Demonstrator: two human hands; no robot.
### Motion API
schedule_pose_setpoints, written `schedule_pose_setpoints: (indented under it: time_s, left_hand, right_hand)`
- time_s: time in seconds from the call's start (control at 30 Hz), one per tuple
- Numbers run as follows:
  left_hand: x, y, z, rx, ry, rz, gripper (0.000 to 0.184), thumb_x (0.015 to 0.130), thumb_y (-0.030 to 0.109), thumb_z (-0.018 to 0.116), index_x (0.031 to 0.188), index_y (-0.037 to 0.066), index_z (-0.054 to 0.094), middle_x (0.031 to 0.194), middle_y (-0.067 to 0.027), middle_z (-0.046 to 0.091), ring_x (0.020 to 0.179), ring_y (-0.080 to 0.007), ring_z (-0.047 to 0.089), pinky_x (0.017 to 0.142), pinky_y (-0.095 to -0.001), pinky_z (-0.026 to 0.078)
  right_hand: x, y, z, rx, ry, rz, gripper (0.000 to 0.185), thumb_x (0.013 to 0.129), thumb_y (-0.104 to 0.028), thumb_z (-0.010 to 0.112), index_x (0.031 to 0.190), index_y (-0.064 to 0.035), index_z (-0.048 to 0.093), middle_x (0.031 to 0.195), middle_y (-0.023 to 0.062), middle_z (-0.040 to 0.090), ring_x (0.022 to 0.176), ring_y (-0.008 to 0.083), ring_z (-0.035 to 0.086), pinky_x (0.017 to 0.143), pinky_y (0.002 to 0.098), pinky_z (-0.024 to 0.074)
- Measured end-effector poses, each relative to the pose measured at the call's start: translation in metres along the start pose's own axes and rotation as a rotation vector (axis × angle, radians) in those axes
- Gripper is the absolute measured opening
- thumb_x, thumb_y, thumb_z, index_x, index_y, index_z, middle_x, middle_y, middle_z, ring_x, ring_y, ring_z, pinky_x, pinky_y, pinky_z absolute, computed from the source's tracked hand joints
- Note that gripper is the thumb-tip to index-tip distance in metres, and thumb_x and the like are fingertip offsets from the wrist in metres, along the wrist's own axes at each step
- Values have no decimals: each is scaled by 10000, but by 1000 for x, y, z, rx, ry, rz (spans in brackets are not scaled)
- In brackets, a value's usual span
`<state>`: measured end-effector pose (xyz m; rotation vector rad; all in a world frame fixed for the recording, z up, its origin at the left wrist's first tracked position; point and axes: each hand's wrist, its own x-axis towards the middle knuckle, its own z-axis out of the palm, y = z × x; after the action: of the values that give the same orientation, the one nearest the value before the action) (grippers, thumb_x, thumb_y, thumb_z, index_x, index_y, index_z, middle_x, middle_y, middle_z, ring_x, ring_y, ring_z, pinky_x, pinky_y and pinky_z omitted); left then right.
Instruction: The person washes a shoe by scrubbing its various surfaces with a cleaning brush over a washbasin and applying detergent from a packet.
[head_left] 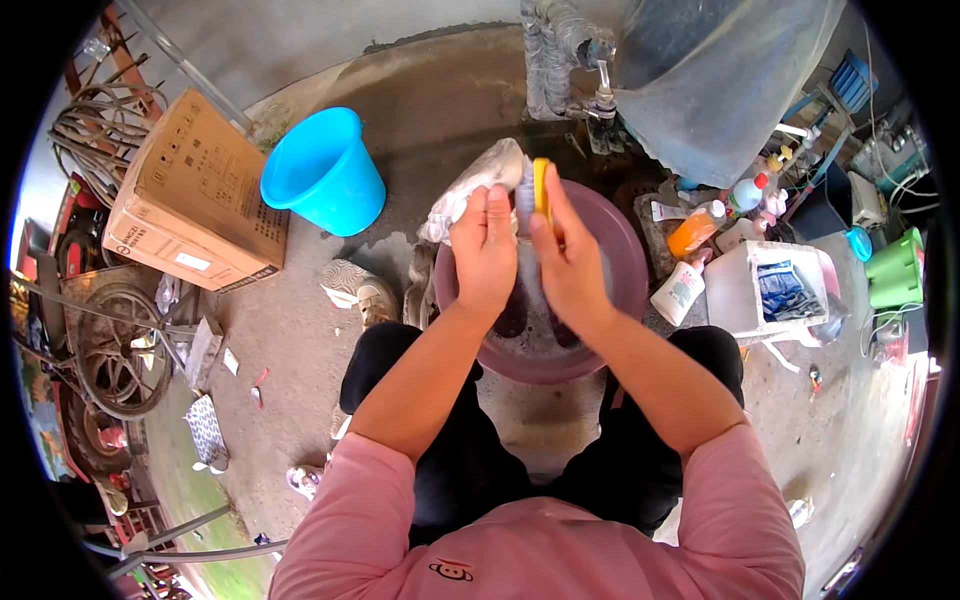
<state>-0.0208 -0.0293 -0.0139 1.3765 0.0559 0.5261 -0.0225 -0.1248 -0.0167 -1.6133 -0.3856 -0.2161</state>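
Over a pinkish-purple basin (628, 240), my left hand (486, 250) is closed on a white shoe (478, 182), tilted up toward the wall. My right hand (570, 262) grips a yellow scrub brush (541, 188), its pale bristles turned left against or very close to the shoe; exact contact I cannot tell. Foamy water (545, 325) lies in the basin, with dark shapes partly visible in it, too covered to name. My fingers hide part of the brush and the near end of the shoe.
A blue bucket (325, 175) and a cardboard box (195, 195) stand at left, near a shoe (372, 298) on the floor. Rightward are a white bottle (680, 292), an orange bottle (696, 230) and a white foam box (735, 290). A tap (603, 95) is on the wall.
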Motion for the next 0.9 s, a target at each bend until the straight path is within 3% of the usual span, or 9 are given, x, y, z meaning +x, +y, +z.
schedule_pose_setpoints:
  time_s: [0.03, 0.13, 0.3, 0.47, 0.57, 0.63, 0.67, 0.8, 0.9]
  left_hand:
    - [0, -10, -1, 52, -17, 55, 325, 928, 230, 439, 685, 15, 443, 593, 22, 359, 578, -53, 316, 487, -227, 295]
    - [-6, -12, 0, 106, -63, 44, 331, 929, 226, 437, 676, 13, 427, 591, 16, 361, 579, -62, 308, 488, -230, 296]
    - [-2, -7, -2, 46, -15, -40, 323, 930, 229, 437, 685, 18, 433, 567, 20, 359, 564, -53, 313, 471, -238, 285]
    - [-5, -3, -2, 40, -91, -150, 340, 942, 296, 399, 773, 23, 511, 591, 50, 392, 561, -37, 322, 486, -213, 293]
    - [-11, 3, 2, 20, -167, -185, 361, 943, 321, 387, 826, 16, 542, 644, 47, 410, 599, -39, 328, 527, -195, 295]
    - [-11, 3, 4, -36, -190, -171, 419, 940, 371, 368, 917, -5, 553, 749, 6, 513, 676, -49, 430, 594, -187, 356]
    - [-11, 8, 9, -95, -167, -184, 436, 938, 383, 364, 934, -11, 550, 784, -10, 537, 703, -58, 465, 616, -191, 381]
    - [-13, 13, 5, -192, -253, -330, 433, 925, 386, 396, 993, -22, 523, 955, -77, 579, 871, -118, 552, 732, -224, 444]
    - [-5, 2, 3, -222, -247, -290, 502, 919, 385, 402, 1179, -44, 425, 1128, -113, 522, 1065, -208, 520, 885, -294, 421]
  right_hand:
    - [10, 1, -3, -63, 31, -87, 475, 901, -155, 481, 1341, -74, 317, 1018, 109, 589, 764, 102, 497, 714, 223, 424]
    - [30, 1, -12, 56, 44, 74, 476, 894, -157, 493, 1333, -72, 330, 889, 82, 581, 685, 80, 444, 625, 220, 417]
    - [7, -8, -6, -59, -6, -96, 479, 890, -153, 494, 1334, -79, 329, 1028, 137, 597, 716, 64, 477, 625, 218, 418]
    - [38, 5, -17, 155, 7, 67, 483, 888, -133, 505, 1326, -34, 328, 1240, 127, 490, 1008, 93, 485, 845, 228, 387]
    - [52, 2, -31, 170, 93, -52, 572, 844, -32, 549, 1351, -43, 284, 1276, 73, 447, 1026, 103, 479, 871, 226, 383]
    - [48, -18, -44, 166, 53, 4, 697, 784, 54, 577, 1377, -95, 242, 1199, 57, 486, 888, 67, 503, 770, 218, 425]
    - [47, -27, -46, 167, 63, -7, 779, 738, 100, 595, 1386, -132, 230, 1075, 40, 535, 772, 44, 492, 689, 205, 429]
    - [49, -18, -54, 132, 71, 23, 754, 736, 79, 612, 1373, -126, 263, 883, 11, 586, 747, 63, 511, 675, 197, 424]
    - [46, -24, -59, 304, 1, 257, 719, 734, 69, 617, 1354, -114, 303, 890, 17, 588, 753, 71, 520, 679, 207, 432]
